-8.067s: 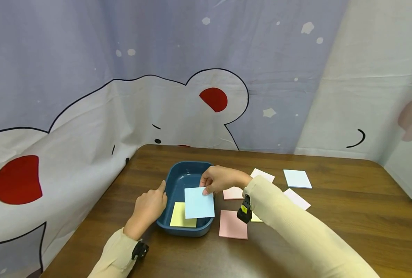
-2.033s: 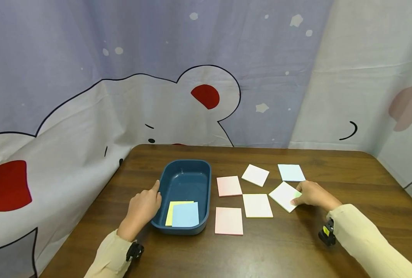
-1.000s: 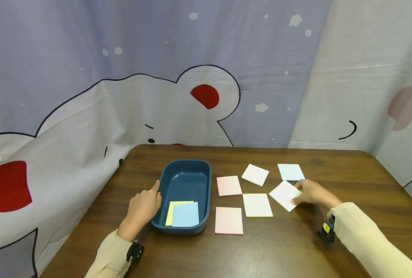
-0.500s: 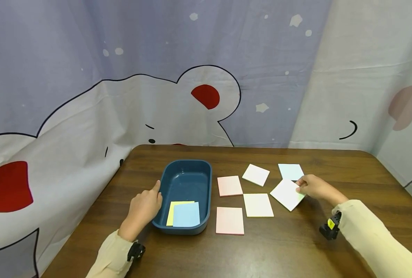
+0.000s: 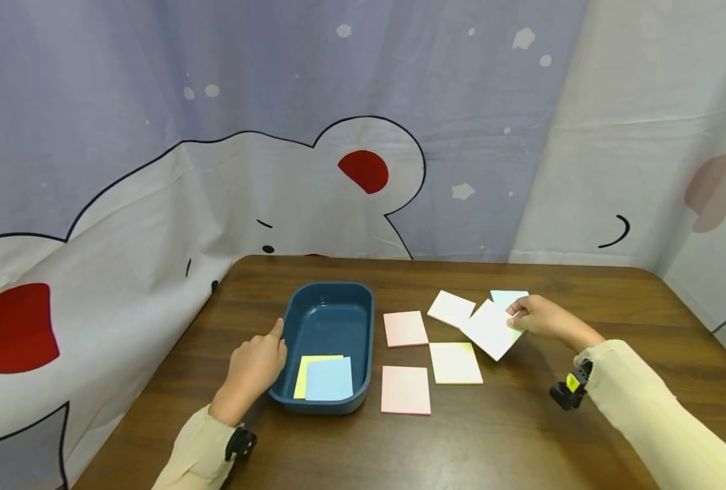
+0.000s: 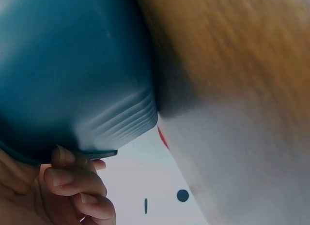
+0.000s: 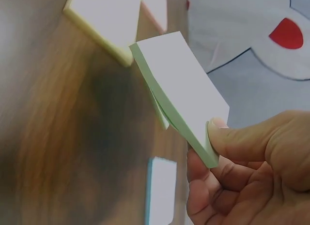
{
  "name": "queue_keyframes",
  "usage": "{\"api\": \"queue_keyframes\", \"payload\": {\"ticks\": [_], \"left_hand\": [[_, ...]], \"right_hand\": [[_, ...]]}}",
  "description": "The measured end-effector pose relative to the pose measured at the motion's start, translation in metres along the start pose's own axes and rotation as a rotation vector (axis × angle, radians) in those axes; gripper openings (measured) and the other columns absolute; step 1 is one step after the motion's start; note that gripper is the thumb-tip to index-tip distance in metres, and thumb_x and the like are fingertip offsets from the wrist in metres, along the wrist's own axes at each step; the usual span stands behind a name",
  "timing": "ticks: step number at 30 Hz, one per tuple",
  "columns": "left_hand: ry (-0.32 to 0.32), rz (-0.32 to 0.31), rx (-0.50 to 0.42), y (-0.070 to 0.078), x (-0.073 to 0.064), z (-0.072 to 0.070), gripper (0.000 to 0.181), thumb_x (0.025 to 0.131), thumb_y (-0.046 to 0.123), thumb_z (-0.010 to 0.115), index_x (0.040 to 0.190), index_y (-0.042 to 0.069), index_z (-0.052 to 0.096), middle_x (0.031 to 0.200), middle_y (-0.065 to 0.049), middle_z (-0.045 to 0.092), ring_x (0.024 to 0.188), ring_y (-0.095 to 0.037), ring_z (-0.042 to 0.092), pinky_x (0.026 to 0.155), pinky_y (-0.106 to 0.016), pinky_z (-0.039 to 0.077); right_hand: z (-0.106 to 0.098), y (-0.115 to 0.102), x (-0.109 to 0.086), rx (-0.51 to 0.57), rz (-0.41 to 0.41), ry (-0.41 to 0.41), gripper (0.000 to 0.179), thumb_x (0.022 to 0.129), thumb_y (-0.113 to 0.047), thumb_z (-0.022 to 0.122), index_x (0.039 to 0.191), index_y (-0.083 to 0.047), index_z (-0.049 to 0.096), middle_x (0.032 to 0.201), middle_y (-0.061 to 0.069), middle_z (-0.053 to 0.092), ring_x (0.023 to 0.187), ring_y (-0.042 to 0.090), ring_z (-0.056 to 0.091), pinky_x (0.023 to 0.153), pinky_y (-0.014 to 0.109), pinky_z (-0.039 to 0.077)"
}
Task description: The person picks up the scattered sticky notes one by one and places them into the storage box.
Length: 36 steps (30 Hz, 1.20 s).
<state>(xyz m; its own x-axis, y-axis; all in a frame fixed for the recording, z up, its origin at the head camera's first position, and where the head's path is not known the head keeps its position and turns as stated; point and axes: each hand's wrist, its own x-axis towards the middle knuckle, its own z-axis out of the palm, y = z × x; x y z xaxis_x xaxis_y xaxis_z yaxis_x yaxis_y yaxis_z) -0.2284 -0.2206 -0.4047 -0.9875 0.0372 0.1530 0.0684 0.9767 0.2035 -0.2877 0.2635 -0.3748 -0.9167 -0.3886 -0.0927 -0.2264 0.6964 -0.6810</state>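
My right hand [image 5: 543,316] pinches a pad of green-edged sticky notes [image 5: 491,330] by one corner, tilted above the table. In the right wrist view the thumb lies on the pale top of this sticky note pad [image 7: 179,80], fingers beneath, and a flap hangs loose from its underside. My left hand [image 5: 255,367] holds the left rim of a blue plastic tub [image 5: 367,340], index finger along the edge. Curled fingers [image 6: 72,179] show under the rim in the left wrist view. Inside the tub, a blue pad [image 5: 328,379] partly covers a yellow pad [image 5: 301,381].
Right of the tub lie two pink pads [image 5: 405,390], a pale yellow-edged pad [image 5: 456,363] and a whitish pad [image 5: 451,308]. A light blue pad [image 5: 508,297] is partly hidden behind the held one. A patterned curtain [image 5: 314,197] hangs behind the wooden table [image 5: 497,435].
Earlier, the right hand let the blue pad go in the tub, then took hold of the green-edged pad. That pad has now risen and moved left. The left hand stays at the rim.
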Motion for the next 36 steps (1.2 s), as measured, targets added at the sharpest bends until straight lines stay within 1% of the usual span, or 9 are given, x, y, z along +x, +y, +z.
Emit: {"api": "queue_keyframes", "payload": {"ticks": [2,3,7,11,16,26,29,32,36], "left_hand": [[0.003,0.002,0.001,0.000,-0.001,0.000,0.050,0.096,0.018,0.051,0.142,0.002,0.045,0.048,-0.005,0.042,0.041,-0.017,0.034,0.040,-0.029,0.026],[0.004,0.001,0.002,0.000,-0.001,0.000,0.050,0.096,0.018,0.051,0.142,0.002,0.045,0.048,-0.005,0.042,0.041,-0.017,0.034,0.040,-0.029,0.026],[0.005,-0.002,0.002,-0.001,-0.001,0.001,0.050,0.096,0.018,0.051,0.143,0.002,0.045,0.048,-0.004,0.042,0.041,-0.017,0.034,0.040,-0.029,0.026],[0.006,0.001,-0.003,-0.001,-0.001,0.002,0.050,0.096,0.018,0.051,0.143,0.002,0.045,0.047,-0.004,0.041,0.041,-0.017,0.034,0.040,-0.029,0.026],[0.021,0.006,-0.004,-0.001,0.000,0.002,0.049,0.095,0.018,0.052,0.141,0.001,0.046,0.047,-0.005,0.042,0.041,-0.017,0.035,0.039,-0.030,0.027],[0.021,0.007,-0.010,0.000,0.000,0.002,0.049,0.095,0.017,0.052,0.141,0.000,0.047,0.047,-0.004,0.042,0.041,-0.017,0.035,0.040,-0.030,0.027],[0.022,0.008,-0.007,-0.001,0.000,0.002,0.049,0.095,0.018,0.052,0.141,0.000,0.047,0.047,-0.005,0.043,0.042,-0.017,0.036,0.040,-0.030,0.027],[0.019,0.006,-0.003,0.000,-0.001,0.001,0.049,0.095,0.018,0.052,0.141,0.001,0.046,0.048,-0.005,0.043,0.042,-0.018,0.037,0.040,-0.030,0.028],[0.014,0.001,-0.002,0.001,-0.001,0.000,0.049,0.096,0.018,0.051,0.141,0.001,0.046,0.049,-0.006,0.045,0.043,-0.019,0.039,0.041,-0.031,0.029]], "right_hand": [[0.002,-0.011,0.004,0.011,0.003,-0.005,0.029,0.091,-0.011,0.060,0.101,0.015,0.059,0.085,0.012,0.064,0.073,0.013,0.057,0.063,0.029,0.047],[0.003,-0.022,0.004,0.012,0.035,-0.011,0.029,0.091,-0.010,0.059,0.104,0.015,0.059,0.088,0.014,0.065,0.075,0.014,0.058,0.065,0.031,0.048],[0.006,-0.044,0.012,0.023,0.028,-0.035,0.027,0.093,-0.008,0.056,0.106,0.016,0.057,0.092,0.017,0.065,0.077,0.015,0.059,0.067,0.033,0.048],[0.010,-0.060,0.021,0.016,0.026,-0.050,0.027,0.094,-0.008,0.055,0.109,0.014,0.058,0.095,0.017,0.065,0.078,0.016,0.060,0.066,0.032,0.047],[0.016,-0.077,0.031,-0.002,0.004,-0.061,0.027,0.095,-0.009,0.055,0.110,0.013,0.059,0.097,0.018,0.066,0.084,0.019,0.063,0.069,0.033,0.049],[0.030,-0.106,0.047,0.058,-0.026,-0.084,0.027,0.095,-0.007,0.054,0.112,0.013,0.058,0.098,0.018,0.066,0.081,0.016,0.061,0.070,0.027,0.049],[0.035,-0.115,0.052,0.053,-0.030,-0.090,0.028,0.095,-0.008,0.055,0.113,0.012,0.058,0.101,0.018,0.065,0.084,0.018,0.062,0.073,0.029,0.051],[0.040,-0.125,0.056,0.035,-0.044,-0.103,0.027,0.095,-0.008,0.055,0.114,0.012,0.058,0.102,0.019,0.065,0.086,0.019,0.063,0.077,0.034,0.053],[0.047,-0.137,0.061,0.052,-0.044,-0.120,0.026,0.095,-0.008,0.055,0.113,0.010,0.059,0.102,0.018,0.066,0.086,0.019,0.064,0.077,0.035,0.053]]}}
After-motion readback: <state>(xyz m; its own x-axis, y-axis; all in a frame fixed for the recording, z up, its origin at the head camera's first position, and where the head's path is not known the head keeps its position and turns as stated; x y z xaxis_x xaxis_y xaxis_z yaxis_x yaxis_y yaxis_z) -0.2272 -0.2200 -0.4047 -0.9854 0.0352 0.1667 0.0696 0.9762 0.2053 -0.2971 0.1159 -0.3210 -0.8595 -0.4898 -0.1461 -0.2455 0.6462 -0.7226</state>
